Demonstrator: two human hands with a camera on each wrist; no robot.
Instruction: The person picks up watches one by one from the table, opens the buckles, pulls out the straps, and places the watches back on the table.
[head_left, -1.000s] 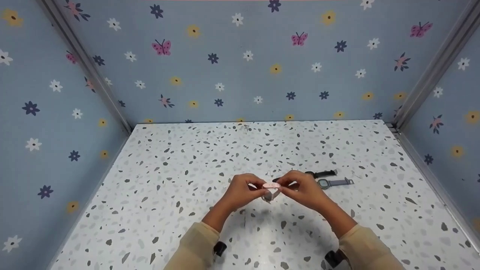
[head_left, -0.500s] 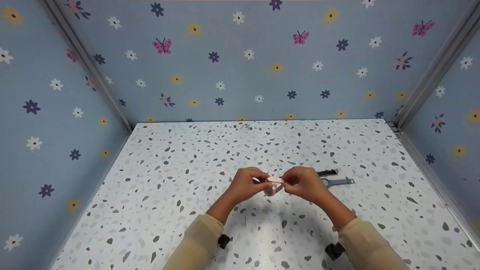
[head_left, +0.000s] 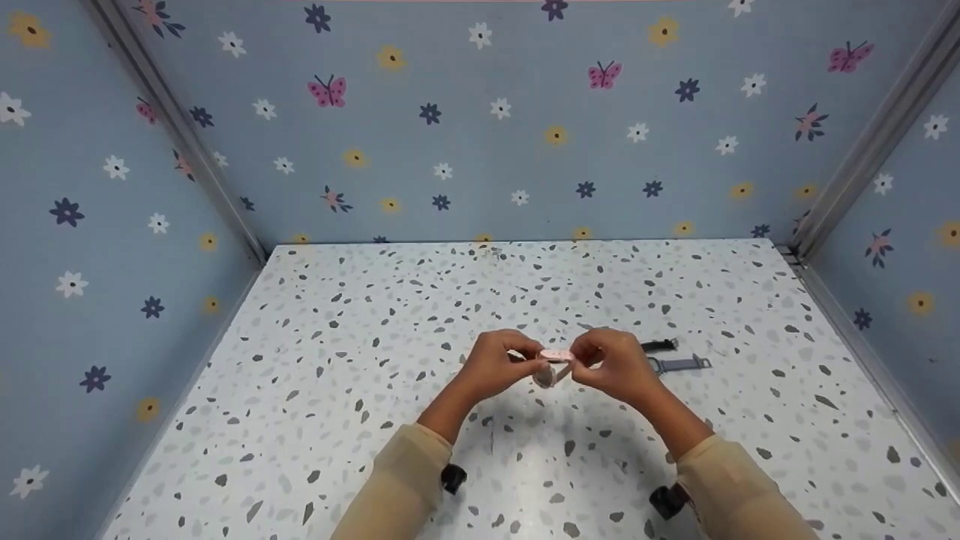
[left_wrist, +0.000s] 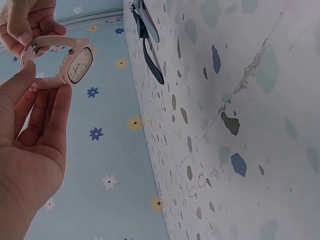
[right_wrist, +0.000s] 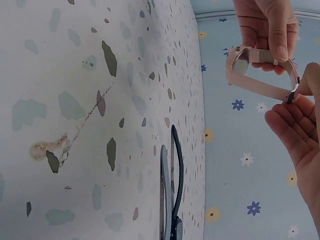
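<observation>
A pale pink wristwatch (head_left: 556,355) is held up over the table between both hands, its strap bent round into a loop. My left hand (head_left: 496,367) pinches the strap with thumb and fingers. From the other side my right hand (head_left: 613,366) pinches the strap close to its buckle end. In the left wrist view the round dial (left_wrist: 80,66) faces outward, away from the fingers. The right wrist view shows the strap (right_wrist: 260,88) forming an elongated loop, with a dark metallic piece (right_wrist: 291,96) at my right fingertips.
Right of my right hand, a black watch strap (head_left: 660,346) and a grey-strapped watch (head_left: 684,364) lie on the speckled white table (head_left: 360,315), partly hidden by the hand. Blue flowered walls (head_left: 465,150) enclose the back and sides.
Both hands have moved slightly away from the body and to the right, carrying the pink wristwatch. The right hand now covers more of the two watches on the table.
</observation>
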